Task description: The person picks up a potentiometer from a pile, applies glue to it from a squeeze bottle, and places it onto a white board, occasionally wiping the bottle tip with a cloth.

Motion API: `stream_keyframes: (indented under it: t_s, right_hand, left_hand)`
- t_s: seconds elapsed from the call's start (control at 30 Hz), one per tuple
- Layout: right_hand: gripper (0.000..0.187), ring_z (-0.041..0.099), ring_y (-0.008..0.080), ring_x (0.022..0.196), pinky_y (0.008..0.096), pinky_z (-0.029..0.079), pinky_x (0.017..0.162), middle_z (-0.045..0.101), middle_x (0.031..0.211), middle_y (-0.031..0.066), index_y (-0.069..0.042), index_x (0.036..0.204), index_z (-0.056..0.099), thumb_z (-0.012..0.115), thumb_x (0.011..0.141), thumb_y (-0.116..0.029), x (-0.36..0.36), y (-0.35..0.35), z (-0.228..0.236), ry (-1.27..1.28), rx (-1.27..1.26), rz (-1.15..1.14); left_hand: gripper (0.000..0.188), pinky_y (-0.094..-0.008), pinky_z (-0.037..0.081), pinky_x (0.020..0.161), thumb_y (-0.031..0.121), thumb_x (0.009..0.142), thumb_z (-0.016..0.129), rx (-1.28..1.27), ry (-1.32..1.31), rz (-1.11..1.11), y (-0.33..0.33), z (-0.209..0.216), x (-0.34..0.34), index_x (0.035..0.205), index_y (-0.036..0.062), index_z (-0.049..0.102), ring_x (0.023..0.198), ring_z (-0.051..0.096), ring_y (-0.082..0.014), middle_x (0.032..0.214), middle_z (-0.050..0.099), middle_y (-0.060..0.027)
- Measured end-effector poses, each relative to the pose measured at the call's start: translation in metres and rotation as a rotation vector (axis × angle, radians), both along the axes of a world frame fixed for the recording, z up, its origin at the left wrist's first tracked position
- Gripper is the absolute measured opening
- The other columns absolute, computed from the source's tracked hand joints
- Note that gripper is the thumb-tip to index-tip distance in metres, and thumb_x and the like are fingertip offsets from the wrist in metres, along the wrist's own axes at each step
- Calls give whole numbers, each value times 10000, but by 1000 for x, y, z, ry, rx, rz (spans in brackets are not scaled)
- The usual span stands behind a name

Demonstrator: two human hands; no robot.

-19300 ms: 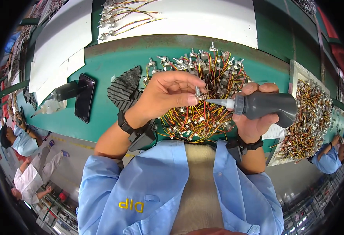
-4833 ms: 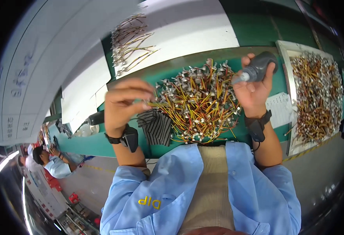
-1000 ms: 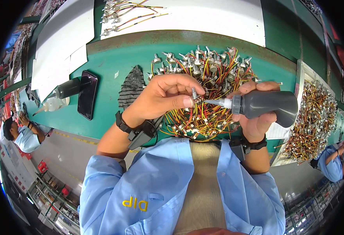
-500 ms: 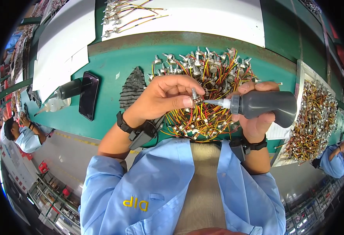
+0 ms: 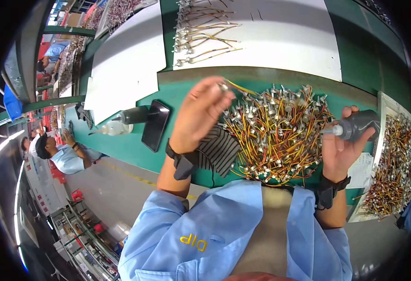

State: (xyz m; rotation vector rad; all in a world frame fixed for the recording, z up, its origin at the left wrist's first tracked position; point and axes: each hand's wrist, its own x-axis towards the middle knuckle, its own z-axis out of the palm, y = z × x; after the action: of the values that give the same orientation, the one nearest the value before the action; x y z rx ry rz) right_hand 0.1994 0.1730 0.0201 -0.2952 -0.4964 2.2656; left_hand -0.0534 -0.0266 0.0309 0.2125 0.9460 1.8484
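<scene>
My left hand [image 5: 198, 112] is raised over the green bench, pinching a small metal potentiometer [image 5: 223, 87] between thumb and fingers. Its yellow and dark wires trail off to the right. In my right hand [image 5: 338, 152] is a dark grey squeeze bottle [image 5: 362, 125], lying sideways with its thin nozzle pointing left, apart from the potentiometer. Between and below the hands spreads a heap of wired potentiometers [image 5: 273, 136] with red, yellow and black leads. A striped dark cloth [image 5: 218, 151] lies beside the heap, near my left wrist.
Several potentiometers in a row [image 5: 184, 47] lie on a white sheet [image 5: 289, 42] beyond a raised ledge. At left are a phone [image 5: 156, 126], a dark bottle [image 5: 134, 115] and a whitish bottle [image 5: 117, 128]. A full tray [image 5: 376, 164] stands at right. A co-worker [image 5: 67, 157] sits far left.
The potentiometer and the bottle nozzle, close together before, are now apart. My left hand has moved up and away with the potentiometer; my right hand holds the bottle farther right. The view has shifted.
</scene>
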Motion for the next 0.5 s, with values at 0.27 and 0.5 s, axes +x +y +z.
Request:
stream_keyframes:
  t_s: [0.27, 0.5]
  right_hand:
    - [520, 430, 79, 443, 289, 496, 745, 532, 1140, 78, -53, 1235, 428, 488, 955, -486, -1, -1, -2, 46, 17, 49]
    - [519, 419, 73, 438, 254, 472, 630, 541, 1123, 80, -54, 1230, 432, 478, 957, -494, -4, -3, -2, 29, 19, 71]
  left_hand:
    - [172, -288, 530, 749, 96, 890, 636, -536, 809, 91, 9, -6, -104, 1027, -5, 662, 881, 647, -211, 926, 667, -86]
    - [116, -377, 476, 739, 88, 775, 705, -718, 1872, 127, 6, -24, -116, 886, 62, 724, 836, 581, -291, 861, 630, -98]
